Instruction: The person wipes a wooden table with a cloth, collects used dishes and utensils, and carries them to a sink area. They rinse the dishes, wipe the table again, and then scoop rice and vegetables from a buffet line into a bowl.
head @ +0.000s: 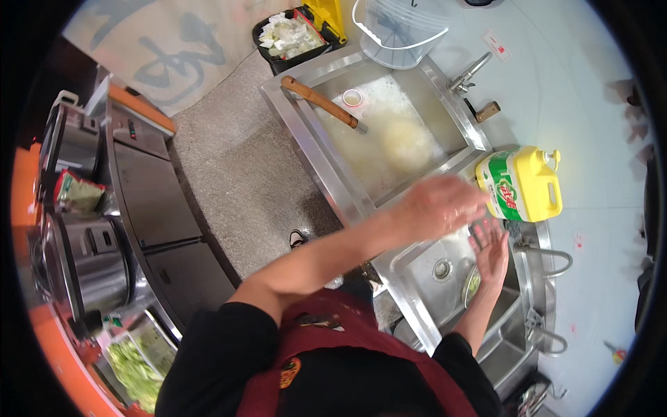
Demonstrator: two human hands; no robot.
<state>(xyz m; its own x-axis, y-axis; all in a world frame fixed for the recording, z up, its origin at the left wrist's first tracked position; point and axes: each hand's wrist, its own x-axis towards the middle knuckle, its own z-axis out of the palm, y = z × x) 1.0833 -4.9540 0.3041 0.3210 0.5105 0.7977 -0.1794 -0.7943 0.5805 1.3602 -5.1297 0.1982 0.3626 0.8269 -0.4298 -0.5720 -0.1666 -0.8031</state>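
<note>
My left hand (440,208), blurred and wet-looking, reaches across the divider between two stainless steel sinks, its fingers close to a yellow detergent jug (539,185) with a pump. Whether they touch the jug is unclear, and I see nothing held in this hand. Just below it, my right hand (491,254) is raised over the nearer sink (417,281), palm showing, fingers spread and empty. That sink has a drain strainer (443,269) and, partly hidden by my right forearm, a round container (470,285) with green pieces. Cloudy, foamy water (385,140) fills the farther sink.
A wooden handle (320,101) leans over the farther sink's edge, near a small floating cup (352,97). Beyond stand a clear bucket (401,36) and a full bin (292,39). Several faucets line the right side. Cookers (99,260) and cut greens (130,370) are on the left counter.
</note>
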